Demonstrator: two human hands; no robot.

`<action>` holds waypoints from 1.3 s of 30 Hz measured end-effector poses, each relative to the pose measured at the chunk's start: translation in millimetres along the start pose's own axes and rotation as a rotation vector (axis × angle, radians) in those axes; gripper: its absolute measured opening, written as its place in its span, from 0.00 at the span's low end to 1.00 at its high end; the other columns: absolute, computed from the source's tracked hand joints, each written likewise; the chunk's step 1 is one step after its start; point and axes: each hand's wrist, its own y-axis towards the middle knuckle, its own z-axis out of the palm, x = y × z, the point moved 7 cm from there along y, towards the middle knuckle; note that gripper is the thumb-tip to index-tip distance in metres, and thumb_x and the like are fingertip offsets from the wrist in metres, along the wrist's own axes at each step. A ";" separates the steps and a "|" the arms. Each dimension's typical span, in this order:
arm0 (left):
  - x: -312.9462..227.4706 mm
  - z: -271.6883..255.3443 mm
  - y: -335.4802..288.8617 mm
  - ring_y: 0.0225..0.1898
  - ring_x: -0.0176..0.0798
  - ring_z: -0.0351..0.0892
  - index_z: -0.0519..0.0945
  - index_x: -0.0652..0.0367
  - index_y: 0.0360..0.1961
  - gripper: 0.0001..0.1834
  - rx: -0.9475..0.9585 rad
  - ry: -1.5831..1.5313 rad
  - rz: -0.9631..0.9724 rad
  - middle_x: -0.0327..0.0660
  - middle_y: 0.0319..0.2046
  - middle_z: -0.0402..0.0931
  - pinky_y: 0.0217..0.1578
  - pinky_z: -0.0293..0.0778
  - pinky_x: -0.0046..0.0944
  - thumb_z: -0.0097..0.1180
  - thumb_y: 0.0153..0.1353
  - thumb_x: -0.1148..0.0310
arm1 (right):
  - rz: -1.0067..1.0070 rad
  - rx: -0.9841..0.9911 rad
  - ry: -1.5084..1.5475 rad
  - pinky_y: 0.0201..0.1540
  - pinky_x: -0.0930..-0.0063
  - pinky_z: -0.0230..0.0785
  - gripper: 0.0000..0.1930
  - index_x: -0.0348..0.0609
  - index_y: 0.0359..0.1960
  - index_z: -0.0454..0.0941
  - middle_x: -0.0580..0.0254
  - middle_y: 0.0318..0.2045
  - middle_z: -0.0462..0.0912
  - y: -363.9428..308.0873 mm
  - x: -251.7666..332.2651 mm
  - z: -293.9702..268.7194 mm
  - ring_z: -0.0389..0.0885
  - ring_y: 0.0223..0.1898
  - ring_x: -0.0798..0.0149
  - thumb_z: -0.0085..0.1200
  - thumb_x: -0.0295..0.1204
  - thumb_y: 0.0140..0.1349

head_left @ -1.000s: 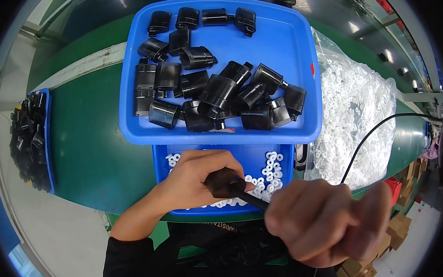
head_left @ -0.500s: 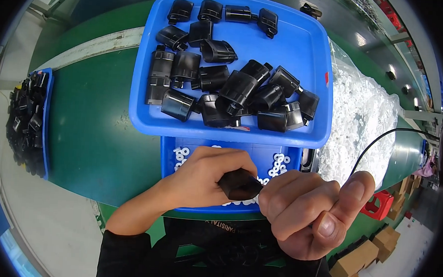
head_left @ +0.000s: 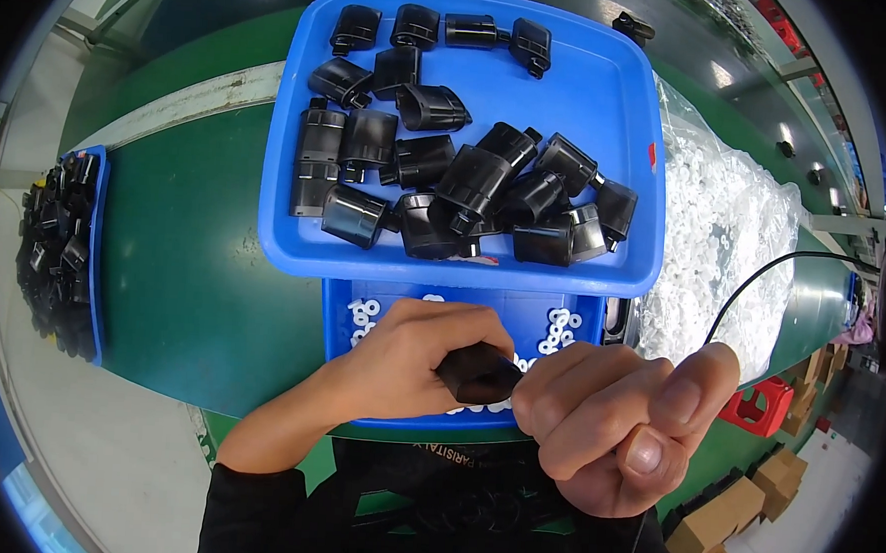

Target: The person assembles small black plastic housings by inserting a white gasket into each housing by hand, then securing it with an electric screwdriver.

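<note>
My left hand is closed around a black plastic housing, held low over the blue tray of white rings. The housing's narrow end points toward my right hand. That hand is curled shut, its fingers up against the housing's end and the thumb folded in. Whatever lies inside its grip is hidden. A thin black cable arcs from the right down behind this hand, and a thin dark line shows below it. Small white rings lie in the lower blue tray, partly covered by my hands.
A larger blue tray with several black housings sits just beyond my hands. To its right lies a clear bag of white rings. A bin of black parts stands far left. A red stool and cardboard boxes are at right.
The view has shifted slightly, so the trays sit a little lower. My right hand has turned or moved very slightly; both hands keep nearly the same pose, the left still on the housing.
</note>
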 end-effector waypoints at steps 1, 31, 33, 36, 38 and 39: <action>0.2 0.0 -0.4 0.29 0.49 0.79 0.78 0.59 0.35 0.17 0.001 0.000 -0.002 0.44 0.28 0.78 0.29 0.74 0.39 0.68 0.42 0.76 | 0.026 0.036 -0.013 0.14 0.72 0.53 0.17 0.20 0.42 0.73 0.55 0.12 0.70 0.2 -3.0 0.6 0.61 0.10 0.69 0.46 0.29 0.63; -22.2 -46.4 -11.1 0.21 0.27 0.73 0.78 0.61 0.30 0.14 -0.284 0.175 -0.065 0.36 0.22 0.74 0.22 0.65 0.26 0.71 0.44 0.73 | 0.050 0.904 -1.312 0.14 0.73 0.63 0.13 0.36 0.36 0.79 0.63 0.20 0.76 -19.5 -28.2 -7.2 0.74 0.14 0.66 0.56 0.26 0.47; -32.3 -54.9 0.9 0.24 0.27 0.73 0.77 0.62 0.35 0.16 -0.281 0.108 -0.017 0.37 0.26 0.74 0.25 0.66 0.26 0.67 0.47 0.67 | 0.027 0.925 -1.538 0.14 0.74 0.63 0.15 0.36 0.38 0.79 0.63 0.21 0.77 -30.0 -41.3 -10.3 0.74 0.14 0.68 0.55 0.28 0.47; -57.3 -80.7 23.7 0.31 0.29 0.70 0.73 0.67 0.47 0.30 -0.287 0.154 -0.012 0.39 0.34 0.72 0.32 0.66 0.28 0.52 0.55 0.50 | -0.022 0.829 -1.776 0.13 0.76 0.62 0.17 0.36 0.40 0.80 0.62 0.23 0.78 -36.1 -56.8 -20.6 0.76 0.14 0.70 0.54 0.29 0.47; -73.7 -97.6 55.9 0.31 0.32 0.71 0.73 0.66 0.47 0.25 -0.340 0.326 0.021 0.42 0.33 0.72 0.34 0.67 0.31 0.50 0.61 0.52 | -0.053 0.823 -1.781 0.14 0.78 0.63 0.16 0.40 0.41 0.79 0.63 0.28 0.76 -45.5 -66.5 -29.6 0.74 0.15 0.72 0.52 0.29 0.49; -75.5 -105.4 80.7 0.32 0.36 0.72 0.72 0.65 0.48 0.25 -0.367 0.521 0.033 0.45 0.34 0.72 0.36 0.68 0.34 0.48 0.63 0.52 | -0.074 0.823 -1.749 0.13 0.77 0.64 0.13 0.39 0.37 0.79 0.60 0.29 0.76 -48.8 -69.2 -34.4 0.75 0.15 0.71 0.53 0.28 0.48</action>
